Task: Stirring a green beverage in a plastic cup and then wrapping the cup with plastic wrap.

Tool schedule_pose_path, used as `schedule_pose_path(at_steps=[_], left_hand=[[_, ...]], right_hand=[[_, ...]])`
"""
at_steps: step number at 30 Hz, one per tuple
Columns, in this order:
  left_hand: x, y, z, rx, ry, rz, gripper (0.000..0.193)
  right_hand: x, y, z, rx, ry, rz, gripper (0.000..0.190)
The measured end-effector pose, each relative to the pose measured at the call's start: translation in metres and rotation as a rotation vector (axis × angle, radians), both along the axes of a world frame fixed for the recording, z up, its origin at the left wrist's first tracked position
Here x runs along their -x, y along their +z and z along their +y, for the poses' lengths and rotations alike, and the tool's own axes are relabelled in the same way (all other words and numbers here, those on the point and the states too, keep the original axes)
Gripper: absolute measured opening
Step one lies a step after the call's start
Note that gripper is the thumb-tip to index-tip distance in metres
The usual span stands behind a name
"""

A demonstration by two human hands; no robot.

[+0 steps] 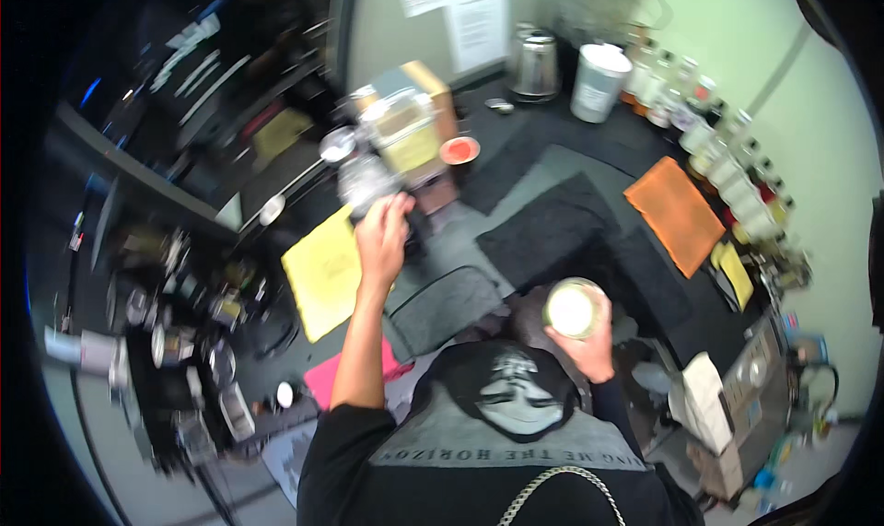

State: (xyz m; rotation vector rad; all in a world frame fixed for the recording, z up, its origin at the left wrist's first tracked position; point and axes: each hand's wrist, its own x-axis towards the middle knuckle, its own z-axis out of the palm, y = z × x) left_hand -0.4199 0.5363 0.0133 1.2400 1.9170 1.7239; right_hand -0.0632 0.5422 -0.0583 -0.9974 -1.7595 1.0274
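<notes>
My right hand point(587, 346) is closed around a clear cup point(572, 309) with pale, whitish contents, low at the right in front of my body. My left hand point(383, 232) reaches forward to the upper left, at the near end of a blurred clear container point(369, 184); whether its fingers grip it I cannot tell. A yellow cloth point(323, 274) lies left of that hand. Beyond it are a clear-lidded box point(404, 125) and a small dish with red-orange contents point(459, 151). Dark cloths or mats point(549, 229) lie between my hands.
A row of bottles point(732, 160) lines the wall at the right. An orange cloth point(675, 215) lies before them. A white tub point(599, 82) and a steel pitcher point(535, 65) stand at the back. A pink cloth point(328, 377) is at near left, beside cluttered containers point(197, 367).
</notes>
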Motion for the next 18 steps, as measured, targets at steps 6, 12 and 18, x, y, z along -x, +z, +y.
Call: schedule_pose_path(at_steps=[6,12,18], left_hand=[[-0.040,-0.052,0.024,0.124,-0.366,-0.198,0.053],[-0.094,-0.054,0.052,0.174,-0.577,-0.205,0.070],[-0.088,-0.053,0.015,0.319,-0.467,-0.137,0.044]], right_hand=[[0.032,0.004,0.054,-0.059,-0.076,-0.009,0.094],[0.019,-0.002,0.140,-0.087,-0.100,-0.068,0.091],[0.058,0.005,0.192,-0.055,0.155,0.000,0.085]])
